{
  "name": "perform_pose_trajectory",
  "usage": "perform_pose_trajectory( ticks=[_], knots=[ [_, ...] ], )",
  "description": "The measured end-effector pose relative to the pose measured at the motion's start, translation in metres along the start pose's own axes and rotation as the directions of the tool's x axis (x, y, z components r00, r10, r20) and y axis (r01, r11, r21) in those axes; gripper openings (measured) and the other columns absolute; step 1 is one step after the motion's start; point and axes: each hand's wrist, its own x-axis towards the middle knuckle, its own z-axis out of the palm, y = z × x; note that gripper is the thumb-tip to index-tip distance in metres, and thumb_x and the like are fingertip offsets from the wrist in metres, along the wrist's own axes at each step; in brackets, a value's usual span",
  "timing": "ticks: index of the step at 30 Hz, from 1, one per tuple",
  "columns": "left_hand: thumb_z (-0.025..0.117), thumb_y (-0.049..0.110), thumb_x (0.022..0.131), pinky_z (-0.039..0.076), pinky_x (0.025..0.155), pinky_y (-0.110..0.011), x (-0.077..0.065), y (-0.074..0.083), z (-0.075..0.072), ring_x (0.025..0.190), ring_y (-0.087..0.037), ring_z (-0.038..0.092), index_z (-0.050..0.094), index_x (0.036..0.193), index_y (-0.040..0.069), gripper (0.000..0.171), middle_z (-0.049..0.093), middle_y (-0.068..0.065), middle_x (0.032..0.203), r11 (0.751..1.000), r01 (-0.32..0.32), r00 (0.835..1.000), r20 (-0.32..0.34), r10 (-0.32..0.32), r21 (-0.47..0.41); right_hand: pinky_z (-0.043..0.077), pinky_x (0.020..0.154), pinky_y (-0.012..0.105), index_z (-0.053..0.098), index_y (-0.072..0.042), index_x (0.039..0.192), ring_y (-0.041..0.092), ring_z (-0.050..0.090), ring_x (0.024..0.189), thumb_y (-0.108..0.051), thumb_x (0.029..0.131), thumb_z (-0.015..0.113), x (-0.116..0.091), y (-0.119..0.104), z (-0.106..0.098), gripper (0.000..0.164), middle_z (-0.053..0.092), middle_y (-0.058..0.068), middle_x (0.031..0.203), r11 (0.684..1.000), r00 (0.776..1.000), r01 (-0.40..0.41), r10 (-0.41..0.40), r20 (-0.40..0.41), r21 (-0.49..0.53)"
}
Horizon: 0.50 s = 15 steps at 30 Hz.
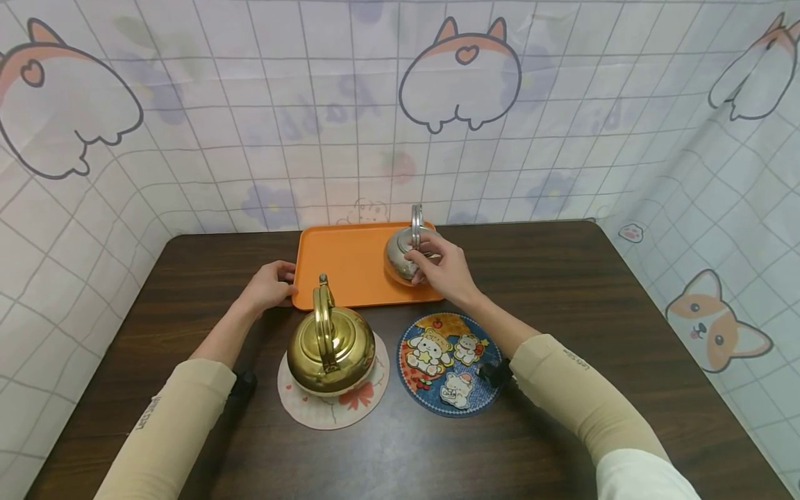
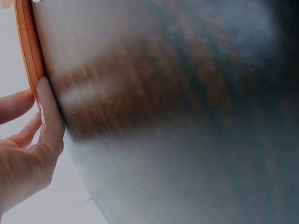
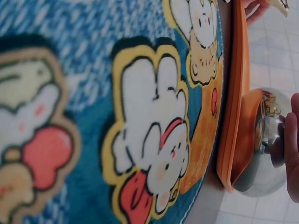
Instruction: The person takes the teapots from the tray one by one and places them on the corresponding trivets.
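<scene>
An orange tray (image 1: pixel 340 267) lies at the back of the table, and a silver kettle (image 1: pixel 400 250) stands upright on its right part. My left hand (image 1: pixel 265 286) pinches the tray's left rim; in the left wrist view the thumb and a finger lie on either side of the edge. With bent fingers, my right hand (image 1: pixel 445 271) holds the kettle low at its upright handle, partly covering the body. In the right wrist view this hand (image 3: pixel 292 144) shows only at the edge, close against the shiny kettle (image 3: pixel 264 172). A gold kettle (image 1: pixel 331 351) stands nearer the front, between my arms.
Under the gold kettle is a round pale mat (image 1: pixel 294 406) with a red flower. Right of it lies a round blue mat (image 1: pixel 412 396) with cartoon animals, below my right forearm. A tiled-pattern curtain (image 1: pixel 350 139) hangs behind the dark wooden table (image 1: pixel 531 278).
</scene>
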Motion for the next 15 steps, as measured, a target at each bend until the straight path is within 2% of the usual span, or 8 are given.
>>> perform_pose_trajectory(
  ticks=[4,15],
  knots=[
    [0.053,-0.005,0.093,0.056,0.081,-0.039,-0.0002,-0.0002,-0.0004,0.108,-0.039,0.055,0.03,0.144,-0.008,0.056,0.042,-0.027,0.128,1.0,-0.002,1.0,0.004,0.002,0.003,0.055,0.057,0.053,0.056,0.01,0.118,0.046,0.061,0.057,0.001,0.094,0.058,-0.0019,-0.0013,-0.0013,0.025,0.063,0.03,0.101,1.0,1.0,0.019,-0.019,-0.011,0.006],
    [0.053,-0.005,0.093,0.056,0.081,-0.039,-0.0019,0.0007,-0.0004,0.109,-0.039,0.055,0.03,0.144,-0.008,0.055,0.043,-0.027,0.127,1.0,-0.008,1.0,0.001,0.008,0.002,0.057,0.063,0.049,0.056,0.01,0.12,0.051,0.06,0.062,0.0,0.095,0.056,-0.003,-0.0035,-0.0033,0.027,0.062,0.031,0.102,0.999,1.0,-0.026,0.026,0.001,0.037]
  ],
)
